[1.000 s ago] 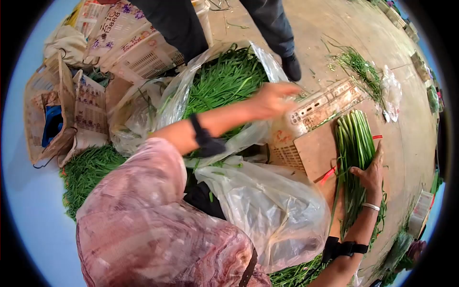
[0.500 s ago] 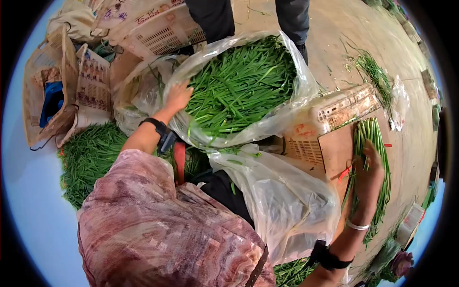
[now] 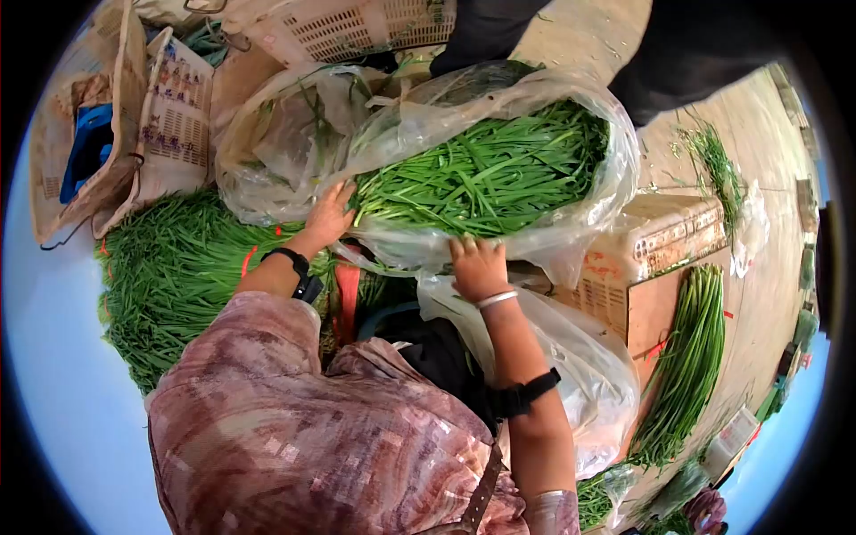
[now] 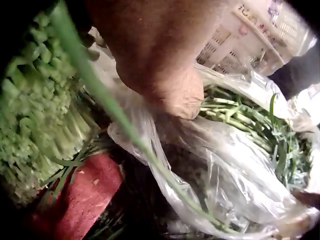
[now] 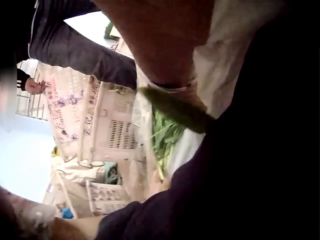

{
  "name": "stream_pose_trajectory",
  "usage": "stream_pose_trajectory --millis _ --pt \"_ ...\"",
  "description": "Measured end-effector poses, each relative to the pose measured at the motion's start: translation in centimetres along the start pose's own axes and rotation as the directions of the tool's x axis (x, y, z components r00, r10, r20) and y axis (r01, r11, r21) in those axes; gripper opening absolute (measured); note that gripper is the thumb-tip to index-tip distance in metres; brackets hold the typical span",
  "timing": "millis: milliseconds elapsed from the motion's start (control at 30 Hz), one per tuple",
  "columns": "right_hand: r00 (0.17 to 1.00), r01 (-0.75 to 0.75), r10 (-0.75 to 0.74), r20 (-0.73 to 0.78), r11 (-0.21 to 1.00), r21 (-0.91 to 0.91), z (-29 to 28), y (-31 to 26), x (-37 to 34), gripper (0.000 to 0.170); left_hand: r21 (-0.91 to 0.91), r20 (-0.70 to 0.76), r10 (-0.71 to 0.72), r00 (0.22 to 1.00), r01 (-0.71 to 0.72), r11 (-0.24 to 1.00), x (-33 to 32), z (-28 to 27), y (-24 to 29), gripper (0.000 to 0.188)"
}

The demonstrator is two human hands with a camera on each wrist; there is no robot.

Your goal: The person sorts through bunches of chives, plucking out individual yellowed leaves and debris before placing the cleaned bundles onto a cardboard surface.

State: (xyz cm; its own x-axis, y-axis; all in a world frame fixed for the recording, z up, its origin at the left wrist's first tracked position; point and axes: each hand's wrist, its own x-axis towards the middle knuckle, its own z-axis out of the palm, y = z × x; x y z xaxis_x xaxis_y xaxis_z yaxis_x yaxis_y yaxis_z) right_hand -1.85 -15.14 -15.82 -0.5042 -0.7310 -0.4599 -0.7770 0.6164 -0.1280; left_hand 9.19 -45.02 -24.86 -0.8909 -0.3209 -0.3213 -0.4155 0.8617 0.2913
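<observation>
A clear plastic bag [image 3: 571, 245] full of long, flat green chives [image 3: 499, 169] lies tipped in front of me. At its left end, my left hand [image 3: 330, 217] grips the rim, fingertips beside the cut ends. My right hand [image 3: 480, 269] holds the near rim, its fingers hooked over the plastic. In the left wrist view, the left hand [image 4: 175, 90] covers part of the bag [image 4: 225, 160], and its fingertips are hidden. The right wrist view is mostly dark, with the right hand's fingers hidden. To the right, a tied bundle of chives [image 3: 691, 348] rests on a cardboard-topped crate.
Tied chives [image 3: 178, 276] are heaped at the left, near a red strap [image 3: 348, 299]. Crates [image 3: 169, 134] stand behind them. Another plastic bag [image 3: 290, 165] sits beside the full one. A person's dark trouser leg [image 3: 695, 53] is close behind the bag. Loose scraps [image 3: 713, 160] lie on the floor.
My right hand has left the bundle on the cardboard and come to the bag's near rim. The left hand swung to the bag's left end and stayed there. The bag's mouth now looks lower and longer.
</observation>
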Motion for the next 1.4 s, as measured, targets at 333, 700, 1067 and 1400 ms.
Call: stream_pose_trajectory --millis 333,700,1067,1400 --pt "0.967 0.037 -0.077 0.243 0.985 0.166 0.8 0.6 -1.8 0.050 -0.339 0.192 -0.220 0.957 0.275 0.900 8.6 -5.8 -4.2 0.050" --pt "0.782 -0.001 -0.097 0.615 0.987 0.158 0.2 0.0 -1.9 0.062 -0.281 0.227 -0.300 0.926 0.357 0.891 7.8 -5.0 0.8 0.041" --pt "0.888 -0.094 -0.014 0.460 0.973 0.210 -1.3 -0.5 -1.7 0.043 -0.179 -0.172 0.056 0.983 -0.087 0.980 4.3 -3.2 7.1 0.083" --pt "0.935 -0.103 -0.012 0.356 0.948 0.303 0.5 0.1 -1.7 0.038 -0.301 -0.022 -0.098 0.995 0.087 0.950 2.3 -1.3 9.2 0.092"
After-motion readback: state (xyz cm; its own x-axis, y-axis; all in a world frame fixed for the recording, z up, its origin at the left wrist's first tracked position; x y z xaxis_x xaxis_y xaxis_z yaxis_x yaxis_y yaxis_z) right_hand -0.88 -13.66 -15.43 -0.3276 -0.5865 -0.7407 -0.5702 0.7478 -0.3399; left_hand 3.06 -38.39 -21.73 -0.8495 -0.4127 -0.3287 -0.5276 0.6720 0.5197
